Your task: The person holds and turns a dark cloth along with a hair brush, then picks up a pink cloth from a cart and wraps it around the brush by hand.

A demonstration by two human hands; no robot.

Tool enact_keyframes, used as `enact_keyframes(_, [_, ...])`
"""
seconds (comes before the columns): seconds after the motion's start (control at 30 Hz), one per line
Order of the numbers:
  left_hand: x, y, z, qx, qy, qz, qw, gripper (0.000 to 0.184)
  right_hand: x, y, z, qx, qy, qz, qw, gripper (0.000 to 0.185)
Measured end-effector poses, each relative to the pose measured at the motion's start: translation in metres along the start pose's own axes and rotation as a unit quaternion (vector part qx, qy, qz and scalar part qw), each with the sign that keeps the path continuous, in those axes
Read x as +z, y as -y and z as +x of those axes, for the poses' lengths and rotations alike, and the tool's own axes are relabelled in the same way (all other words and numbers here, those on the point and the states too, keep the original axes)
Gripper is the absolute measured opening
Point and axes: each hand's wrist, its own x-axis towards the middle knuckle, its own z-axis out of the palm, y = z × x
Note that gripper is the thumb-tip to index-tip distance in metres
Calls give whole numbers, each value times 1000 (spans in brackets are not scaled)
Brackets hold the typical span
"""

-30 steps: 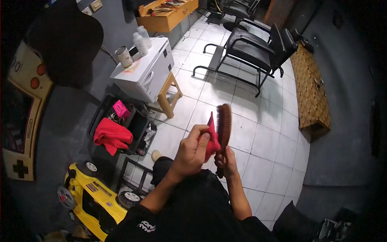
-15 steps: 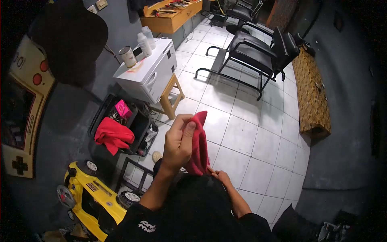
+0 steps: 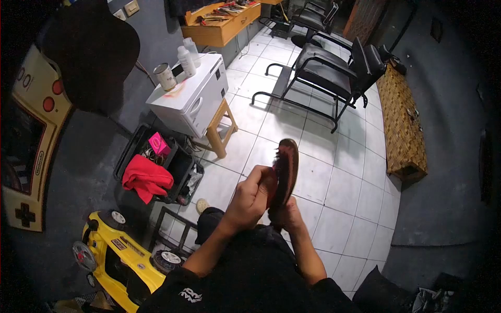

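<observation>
A brown hairbrush (image 3: 288,169) with dark bristles stands upright in front of my body, bristles facing left. My right hand (image 3: 293,215) is closed round its lower end. Against the bristle side, my left hand (image 3: 250,201) is closed, fingers curled in. A little dark red cloth (image 3: 272,189) shows between those fingers and the brush; most of it is hidden by the hand.
At left, a black cart (image 3: 134,151) holds a red cloth (image 3: 147,178) and a pink box (image 3: 158,143). A white cabinet (image 3: 185,96) carries bottles and a can. A yellow toy car (image 3: 122,255) lies lower left; a black chair (image 3: 329,68) stands ahead.
My left hand has lowered the red cloth and bunched it against the brush. My right hand has risen, bringing the hairbrush into view.
</observation>
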Motion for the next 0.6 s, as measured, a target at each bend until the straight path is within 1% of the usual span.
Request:
enact_keyframes(0.03, [1,0,0,17,-13,7,1000,17,0,-14,2,68,-35,52,996,55])
enact_keyframes(0.07, [0,1,2,77,-19,53,995,17,-7,-27,5,115,-3,-43,992,49])
enact_keyframes(0.1, [-1,2,5,136,-27,99,985,17,-14,-42,9,160,31,-139,977,42])
enact_keyframes(0.13, [0,-4,3,128,-29,73,989,16,-16,-61,11,74,47,-208,974,36])
enact_keyframes(0.2, [-1,-12,-3,84,-62,-21,994,16,-58,-130,4,84,95,-393,911,34])
enact_keyframes(0.23, [-2,-16,-6,59,-77,-69,993,16,-88,-163,-4,153,97,-469,865,36])
enact_keyframes(0.27, [-6,-25,-8,87,-120,-45,988,17,-115,-188,-15,222,98,-539,807,39])
enact_keyframes(0.3, [-12,-34,-9,116,-141,-53,982,16,-144,-210,-31,244,79,-544,799,41])
enact_keyframes(0.33, [-18,-32,-11,105,-145,-66,982,17,-163,-219,-40,265,61,-548,791,44])
enact_keyframes(0.43, [-27,-15,-11,85,-146,-123,978,17,-161,-195,-50,304,37,-608,733,43])
enact_keyframes(0.53, [-16,-12,-9,44,-110,-172,978,17,-147,-172,-44,325,-76,-631,700,44])
enact_keyframes(0.57, [-11,-15,-9,28,-98,-182,978,17,-145,-165,-36,265,-121,-579,762,43])
enact_keyframes(0.6, [-9,-18,-10,46,-100,-140,984,12,-144,-162,-27,201,-163,-518,816,42])
